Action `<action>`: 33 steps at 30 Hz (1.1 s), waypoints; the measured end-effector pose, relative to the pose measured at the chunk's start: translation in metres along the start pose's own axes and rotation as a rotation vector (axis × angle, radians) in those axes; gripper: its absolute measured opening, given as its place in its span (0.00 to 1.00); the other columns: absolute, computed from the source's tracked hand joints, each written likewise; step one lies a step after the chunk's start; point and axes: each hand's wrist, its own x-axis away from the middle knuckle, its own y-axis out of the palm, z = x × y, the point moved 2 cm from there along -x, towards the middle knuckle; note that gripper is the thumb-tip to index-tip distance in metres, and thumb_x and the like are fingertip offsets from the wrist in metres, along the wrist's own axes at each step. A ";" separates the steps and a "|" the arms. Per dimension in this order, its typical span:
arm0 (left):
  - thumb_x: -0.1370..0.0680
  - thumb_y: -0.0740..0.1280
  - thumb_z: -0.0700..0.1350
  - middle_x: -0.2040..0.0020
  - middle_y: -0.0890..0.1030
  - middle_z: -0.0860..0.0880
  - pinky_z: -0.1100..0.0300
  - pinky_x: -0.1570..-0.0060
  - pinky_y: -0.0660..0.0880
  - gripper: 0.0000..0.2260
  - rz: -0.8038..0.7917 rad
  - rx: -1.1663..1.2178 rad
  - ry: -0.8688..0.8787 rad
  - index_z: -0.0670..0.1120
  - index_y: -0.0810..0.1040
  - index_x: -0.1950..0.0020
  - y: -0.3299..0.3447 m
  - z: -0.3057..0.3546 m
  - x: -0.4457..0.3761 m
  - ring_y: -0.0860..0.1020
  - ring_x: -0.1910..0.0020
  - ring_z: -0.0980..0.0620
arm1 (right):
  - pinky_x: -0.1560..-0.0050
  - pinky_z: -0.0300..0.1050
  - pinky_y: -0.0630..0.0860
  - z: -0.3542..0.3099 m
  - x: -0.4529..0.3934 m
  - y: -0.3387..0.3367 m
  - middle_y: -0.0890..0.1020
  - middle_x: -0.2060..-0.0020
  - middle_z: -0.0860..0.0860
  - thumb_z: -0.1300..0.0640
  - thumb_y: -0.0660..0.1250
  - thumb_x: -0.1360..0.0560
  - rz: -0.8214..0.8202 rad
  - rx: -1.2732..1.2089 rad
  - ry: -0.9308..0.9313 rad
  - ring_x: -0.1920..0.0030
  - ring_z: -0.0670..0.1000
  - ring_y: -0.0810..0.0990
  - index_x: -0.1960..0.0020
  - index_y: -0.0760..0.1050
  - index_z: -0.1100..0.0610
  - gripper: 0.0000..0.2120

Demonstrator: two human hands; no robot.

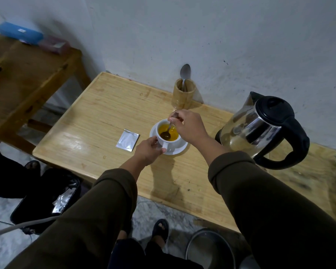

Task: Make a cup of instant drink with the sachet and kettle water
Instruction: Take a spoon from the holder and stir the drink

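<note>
Two olive sleeves (97, 220) are reaching out from under the camera over the near edge of the table (97, 105). The left hand (148, 151) is closing round the handle side of the white cup (168, 139), steadying it on its saucer (179, 149). The right hand (188, 126) is pinching the top of a spoon (168, 132), bowl down in a yellow-orange drink. Cup and saucer are sitting mid-table; the torn sachet (127, 141) is lying flat just beside them toward the left edge, and the steel kettle (260, 131) is standing near the right, against the far edge with the bamboo holder (183, 94).

Stirring looks like the step in hand. The risks: the liquid is riding fairly high, so a brisk stir could be slopping it over the rim into the saucer. If it's kettle-hot, a splash is landing on those left fingers. And the right forearm is passing close by the kettle body, where a wide elbow swing could be knocking it.
</note>
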 end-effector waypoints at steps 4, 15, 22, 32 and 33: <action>0.26 0.71 0.46 0.35 0.79 0.47 0.49 0.34 0.72 0.25 -0.002 0.003 -0.006 0.46 0.71 0.29 0.000 0.001 0.000 0.76 0.34 0.48 | 0.49 0.50 0.75 0.003 -0.002 -0.003 0.81 0.51 0.56 0.55 0.62 0.22 0.001 0.087 0.008 0.49 0.56 0.78 0.49 0.80 0.58 0.09; 0.26 0.71 0.46 0.34 0.79 0.47 0.49 0.34 0.72 0.25 -0.009 0.007 -0.010 0.46 0.72 0.29 0.000 0.001 0.000 0.76 0.34 0.49 | 0.48 0.51 0.78 -0.001 0.000 0.000 0.85 0.53 0.55 0.55 0.66 0.25 -0.003 0.018 -0.027 0.52 0.54 0.81 0.51 0.83 0.55 0.08; 0.25 0.70 0.45 0.34 0.78 0.46 0.50 0.34 0.72 0.26 -0.013 -0.010 -0.003 0.46 0.70 0.28 0.000 0.003 0.001 0.75 0.33 0.48 | 0.53 0.46 0.74 0.000 -0.001 -0.006 0.84 0.53 0.55 0.55 0.62 0.23 -0.013 0.093 0.014 0.51 0.55 0.79 0.50 0.80 0.57 0.10; 0.26 0.71 0.45 0.35 0.80 0.47 0.49 0.35 0.72 0.24 -0.004 -0.005 -0.003 0.47 0.73 0.31 -0.002 0.002 0.000 0.76 0.34 0.48 | 0.50 0.51 0.79 0.000 -0.003 -0.001 0.87 0.56 0.53 0.55 0.66 0.25 0.029 0.028 -0.002 0.53 0.54 0.82 0.53 0.84 0.54 0.08; 0.26 0.71 0.45 0.35 0.79 0.47 0.49 0.34 0.72 0.24 -0.006 -0.004 -0.004 0.47 0.73 0.30 -0.002 0.002 0.000 0.76 0.34 0.49 | 0.50 0.51 0.79 -0.001 -0.003 0.000 0.87 0.57 0.53 0.55 0.66 0.25 0.019 0.017 -0.002 0.54 0.53 0.82 0.53 0.84 0.55 0.08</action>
